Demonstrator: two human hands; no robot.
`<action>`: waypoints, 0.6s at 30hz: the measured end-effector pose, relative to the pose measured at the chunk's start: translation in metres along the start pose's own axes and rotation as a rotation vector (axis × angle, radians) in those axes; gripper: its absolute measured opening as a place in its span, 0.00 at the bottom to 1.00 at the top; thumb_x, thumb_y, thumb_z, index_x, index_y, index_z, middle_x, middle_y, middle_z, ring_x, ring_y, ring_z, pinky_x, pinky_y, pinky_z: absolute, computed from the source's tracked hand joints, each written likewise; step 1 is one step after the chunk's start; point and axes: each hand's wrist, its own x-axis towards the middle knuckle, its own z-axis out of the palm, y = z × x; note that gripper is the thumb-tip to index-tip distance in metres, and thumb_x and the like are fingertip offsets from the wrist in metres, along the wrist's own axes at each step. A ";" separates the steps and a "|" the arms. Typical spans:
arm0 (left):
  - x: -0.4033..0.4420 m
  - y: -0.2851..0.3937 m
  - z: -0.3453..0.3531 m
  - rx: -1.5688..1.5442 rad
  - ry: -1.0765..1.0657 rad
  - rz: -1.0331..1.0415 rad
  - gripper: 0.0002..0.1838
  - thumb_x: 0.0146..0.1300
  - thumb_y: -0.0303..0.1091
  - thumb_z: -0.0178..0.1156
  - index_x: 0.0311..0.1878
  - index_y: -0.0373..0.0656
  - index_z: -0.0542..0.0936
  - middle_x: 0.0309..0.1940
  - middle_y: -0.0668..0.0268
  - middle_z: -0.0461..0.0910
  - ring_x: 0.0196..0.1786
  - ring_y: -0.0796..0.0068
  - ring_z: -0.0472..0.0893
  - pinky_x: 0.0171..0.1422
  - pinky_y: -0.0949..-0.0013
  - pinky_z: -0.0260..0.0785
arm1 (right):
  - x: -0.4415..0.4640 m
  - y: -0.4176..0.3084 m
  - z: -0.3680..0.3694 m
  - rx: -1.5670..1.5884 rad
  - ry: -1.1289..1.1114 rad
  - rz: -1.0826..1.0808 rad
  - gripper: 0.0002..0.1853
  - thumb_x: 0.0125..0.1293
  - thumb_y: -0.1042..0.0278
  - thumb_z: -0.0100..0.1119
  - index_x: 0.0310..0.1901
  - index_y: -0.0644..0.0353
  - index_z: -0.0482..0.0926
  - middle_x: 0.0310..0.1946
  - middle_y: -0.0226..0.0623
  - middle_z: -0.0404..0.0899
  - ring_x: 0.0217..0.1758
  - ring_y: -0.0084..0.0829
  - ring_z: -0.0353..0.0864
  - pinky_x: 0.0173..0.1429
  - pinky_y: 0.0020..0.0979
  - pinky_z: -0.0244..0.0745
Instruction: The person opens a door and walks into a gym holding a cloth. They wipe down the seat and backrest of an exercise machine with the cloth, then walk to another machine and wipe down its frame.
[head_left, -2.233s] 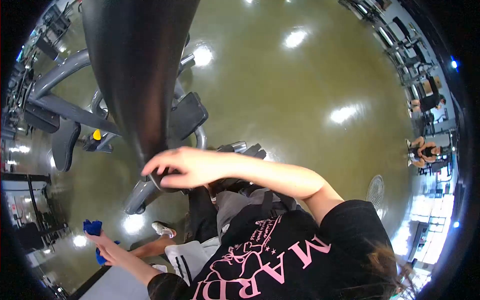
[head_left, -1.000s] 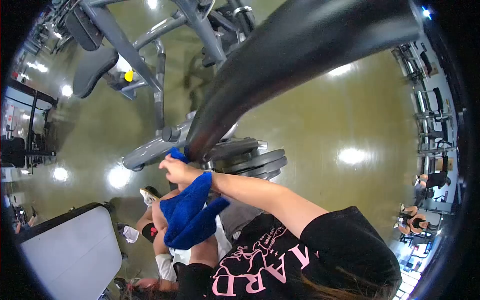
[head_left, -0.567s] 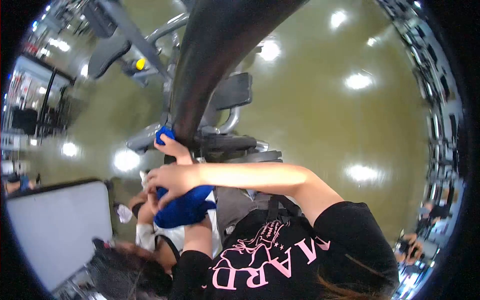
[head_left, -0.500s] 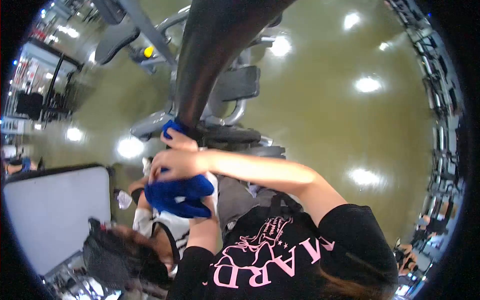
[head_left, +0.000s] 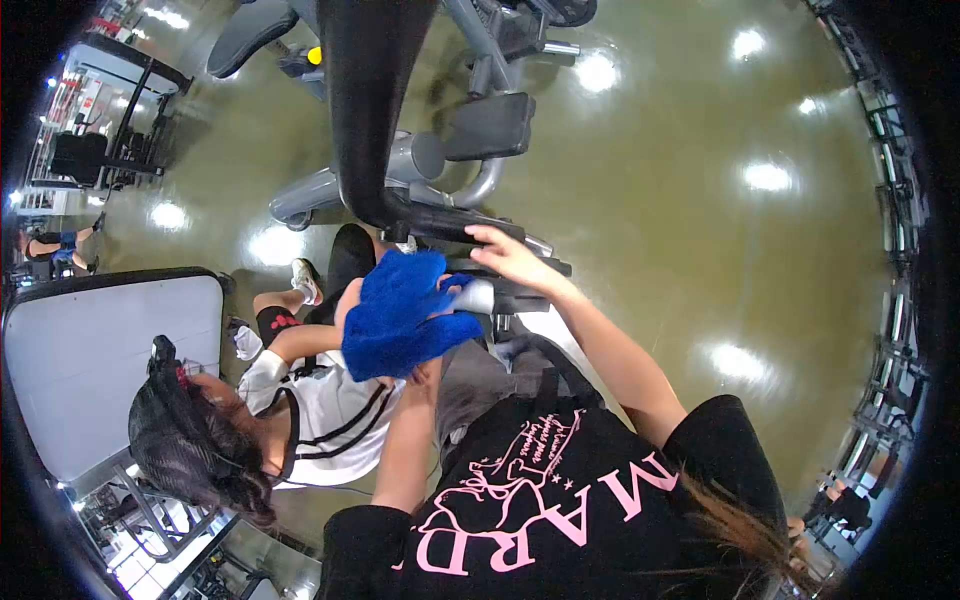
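Note:
A bright blue towel (head_left: 400, 320) is bunched over my left hand (head_left: 454, 283), which grips it. The cloth hides most of that hand; only a bit of finger shows at its right side. My right hand (head_left: 515, 262) is open with its fingers stretched out and holds nothing. Its fingertips are at the black grip (head_left: 455, 222) of a machine's bar; whether they touch it I cannot tell. The thick black bar (head_left: 365, 110) rises from that grip toward the top of the view.
Close on my left is another person in a dark cap (head_left: 185, 420) and white top, one arm reaching behind the towel. A white padded-edge panel (head_left: 110, 370) stands beyond them. Grey gym machine parts, including a dark pad (head_left: 490, 127), lie ahead. Racks (head_left: 885, 200) line the far right.
My right hand has come away from the towel and moved right, its fingers now stretched out. The towel has shifted right with my left hand. The view has turned, and the bar appears further left.

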 end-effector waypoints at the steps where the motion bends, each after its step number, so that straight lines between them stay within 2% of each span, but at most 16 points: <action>1: -0.009 -0.005 0.005 -0.018 -0.052 -0.040 0.10 0.56 0.29 0.53 0.42 0.40 0.72 0.33 0.67 0.74 0.36 0.78 0.72 0.43 0.78 0.64 | 0.001 0.026 0.003 -0.057 -0.051 0.024 0.27 0.62 0.57 0.50 0.61 0.54 0.57 0.56 0.39 0.62 0.57 0.29 0.63 0.57 0.32 0.61; 4: -0.021 0.010 0.027 -0.166 -0.152 -0.144 0.10 0.56 0.28 0.54 0.42 0.40 0.72 0.33 0.67 0.74 0.36 0.79 0.72 0.43 0.78 0.63 | -0.020 0.016 0.020 0.061 -0.142 0.264 0.30 0.62 0.53 0.49 0.63 0.45 0.53 0.61 0.42 0.54 0.61 0.34 0.58 0.57 0.38 0.61; 7: -0.051 0.049 0.023 -0.382 -0.182 -0.234 0.10 0.57 0.29 0.53 0.43 0.39 0.71 0.33 0.68 0.74 0.35 0.81 0.72 0.42 0.79 0.64 | -0.033 0.020 0.031 0.074 -0.105 0.114 0.29 0.62 0.55 0.49 0.62 0.53 0.54 0.58 0.43 0.59 0.60 0.32 0.59 0.61 0.32 0.57; 8: -0.058 0.050 0.015 -0.507 -0.286 -0.168 0.11 0.56 0.29 0.52 0.43 0.39 0.72 0.34 0.69 0.74 0.35 0.82 0.72 0.41 0.78 0.64 | -0.038 0.023 0.032 0.140 -0.079 0.126 0.27 0.63 0.57 0.48 0.61 0.57 0.56 0.57 0.42 0.61 0.60 0.30 0.60 0.61 0.29 0.56; 12: -0.061 0.038 -0.007 -0.306 -0.329 -0.299 0.15 0.54 0.31 0.52 0.46 0.41 0.70 0.36 0.68 0.73 0.36 0.79 0.73 0.40 0.77 0.66 | -0.065 0.037 0.030 0.228 0.011 0.113 0.25 0.62 0.60 0.50 0.60 0.56 0.58 0.57 0.41 0.61 0.60 0.30 0.59 0.63 0.29 0.54; 15: -0.079 0.042 -0.016 -0.352 -0.271 -0.386 0.17 0.54 0.34 0.52 0.48 0.44 0.69 0.36 0.67 0.73 0.34 0.78 0.74 0.35 0.74 0.69 | -0.081 0.072 0.050 0.198 0.136 -0.006 0.25 0.60 0.61 0.54 0.58 0.56 0.62 0.52 0.39 0.66 0.55 0.29 0.65 0.59 0.28 0.58; 16: -0.086 0.048 -0.020 -0.385 -0.315 -0.416 0.20 0.53 0.34 0.54 0.51 0.45 0.66 0.41 0.65 0.71 0.39 0.75 0.73 0.40 0.73 0.68 | -0.092 0.071 0.058 0.162 0.146 0.032 0.26 0.59 0.60 0.54 0.58 0.57 0.62 0.53 0.39 0.66 0.55 0.29 0.64 0.59 0.28 0.58; 17: -0.090 0.051 -0.019 -0.388 -0.323 -0.402 0.22 0.53 0.35 0.54 0.52 0.45 0.65 0.43 0.64 0.71 0.40 0.75 0.73 0.40 0.73 0.68 | -0.104 0.059 0.068 0.054 0.170 0.129 0.26 0.59 0.60 0.54 0.58 0.57 0.62 0.54 0.38 0.65 0.54 0.29 0.65 0.58 0.27 0.59; 18: -0.098 0.051 -0.023 -0.384 -0.321 -0.397 0.23 0.53 0.35 0.55 0.54 0.46 0.64 0.44 0.64 0.70 0.41 0.74 0.73 0.41 0.73 0.68 | -0.115 0.050 0.076 0.129 0.156 0.180 0.26 0.59 0.59 0.54 0.58 0.55 0.62 0.54 0.38 0.65 0.54 0.28 0.65 0.58 0.27 0.58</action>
